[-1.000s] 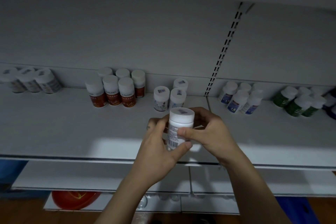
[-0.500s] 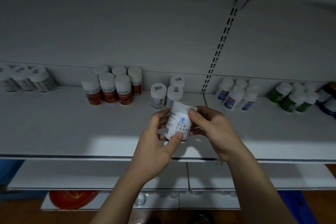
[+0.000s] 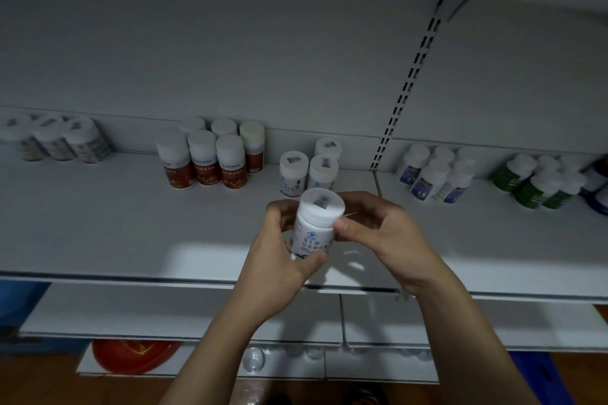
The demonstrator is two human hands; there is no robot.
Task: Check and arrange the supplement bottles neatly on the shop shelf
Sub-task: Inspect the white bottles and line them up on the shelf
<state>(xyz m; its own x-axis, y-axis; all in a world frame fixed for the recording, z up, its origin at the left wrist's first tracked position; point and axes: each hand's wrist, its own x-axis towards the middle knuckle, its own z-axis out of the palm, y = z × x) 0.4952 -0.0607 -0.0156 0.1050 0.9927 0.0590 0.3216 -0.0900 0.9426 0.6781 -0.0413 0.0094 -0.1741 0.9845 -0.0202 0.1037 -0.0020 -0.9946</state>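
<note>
Bottle (image 3: pixel 315 227) w/ white cap held upright, both hands, above shelf (image 3: pixel 131 240).

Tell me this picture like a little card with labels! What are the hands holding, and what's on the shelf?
Held: white plastic bottle with white cap and blue-printed label
Left hand: grips its lower part
Right hand: holds it near the cap
Behind it: three matching white bottles, upright
Further left: six white-capped bottles with red labels
Right side: white bottles with blue labels, then green bottles with white caps
</note>
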